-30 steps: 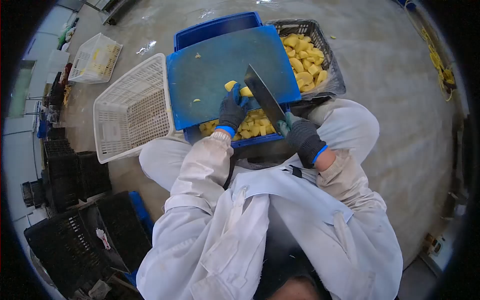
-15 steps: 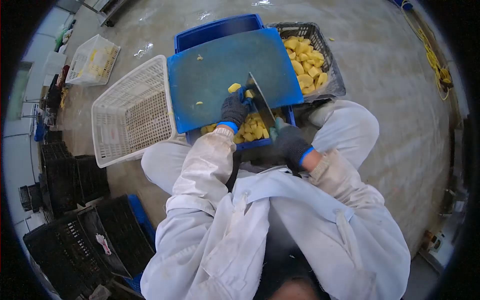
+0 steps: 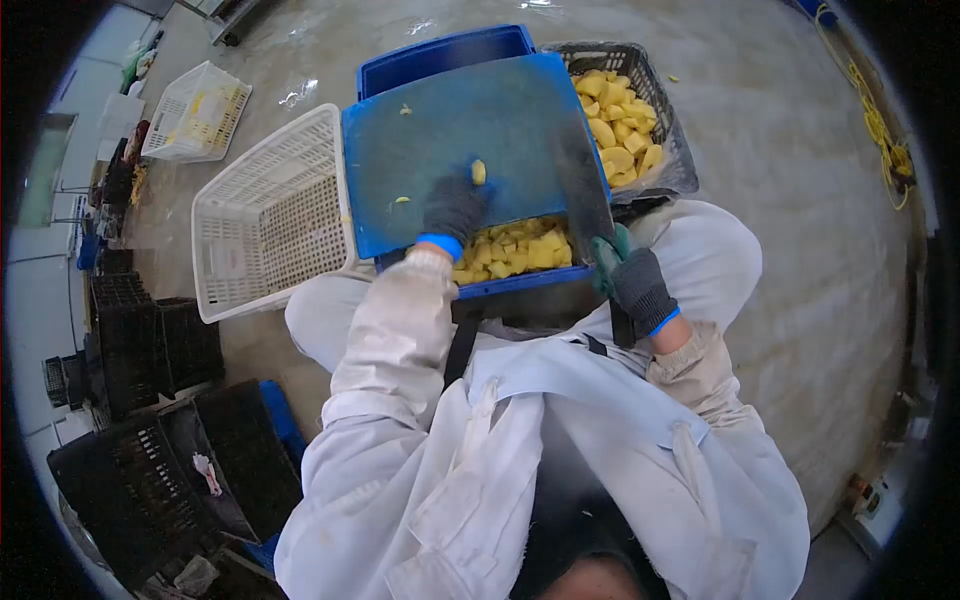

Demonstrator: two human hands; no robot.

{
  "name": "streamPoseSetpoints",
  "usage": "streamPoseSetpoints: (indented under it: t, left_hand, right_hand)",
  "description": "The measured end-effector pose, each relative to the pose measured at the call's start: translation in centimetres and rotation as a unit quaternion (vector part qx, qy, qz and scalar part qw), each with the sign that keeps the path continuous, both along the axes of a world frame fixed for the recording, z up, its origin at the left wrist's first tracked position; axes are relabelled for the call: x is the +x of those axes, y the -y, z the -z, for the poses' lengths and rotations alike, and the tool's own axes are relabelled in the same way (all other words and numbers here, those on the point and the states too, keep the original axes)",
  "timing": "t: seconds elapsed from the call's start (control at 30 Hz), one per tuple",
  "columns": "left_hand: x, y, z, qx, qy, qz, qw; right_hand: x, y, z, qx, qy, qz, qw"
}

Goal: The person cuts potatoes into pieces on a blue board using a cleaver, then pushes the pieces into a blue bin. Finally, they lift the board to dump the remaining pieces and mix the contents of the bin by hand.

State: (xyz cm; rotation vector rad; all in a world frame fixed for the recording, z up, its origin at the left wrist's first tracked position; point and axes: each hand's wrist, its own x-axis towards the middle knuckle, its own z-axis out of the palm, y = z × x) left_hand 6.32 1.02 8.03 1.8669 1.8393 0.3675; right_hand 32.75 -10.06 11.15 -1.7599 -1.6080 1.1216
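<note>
My left hand [image 3: 455, 207], in a dark glove with a blue cuff, rests on the blue cutting board [image 3: 440, 130]. Its blurred fingers are closed at a yellow potato piece [image 3: 479, 173] standing on the board. My right hand [image 3: 633, 278], gloved in grey and green, is wrapped round the handle of a wide-bladed knife [image 3: 585, 190]. The blade points away from me over the board's right side, smeared by motion and apart from the potato piece. Below the board's near edge, a blue bin [image 3: 525, 286] holds cut potato chunks [image 3: 515, 250].
Right of the board stands a black crate [image 3: 655, 85] of peeled potatoes [image 3: 620, 120]. A white basket [image 3: 215, 250] stands to the left, another white crate [image 3: 200, 110] farther off. A blue tub [image 3: 445, 47] is behind the board. Dark crates [image 3: 130, 490] lie at lower left.
The knife and my right hand have swung right, away from my left hand. My left hand has shifted slightly left. More of the chunks in the blue bin show.
</note>
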Motion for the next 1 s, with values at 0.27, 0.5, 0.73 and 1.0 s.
streamPoseSetpoints:
  t: [0.27,0.5,0.73,1.0]
  left_hand:
    - [-1.8,-2.4,5.2,0.053,-0.006,0.039,0.998]
    - [-3.3,-0.7,10.7,0.077,0.012,-0.035,0.996]
    - [-0.8,0.7,9.9,-0.011,0.397,-0.236,0.887]
    - [0.3,1.5,8.1,0.032,0.286,-0.219,0.932]
  right_hand:
    - [-1.4,-0.8,-1.4,-0.009,0.007,-0.052,0.999]
    - [-5.2,-1.9,-2.4,0.005,0.168,-0.179,0.969]
    - [-5.0,-1.2,-1.0,0.014,0.278,-0.195,0.941]
    - [-3.4,-1.9,-1.8,0.039,0.291,-0.251,0.922]
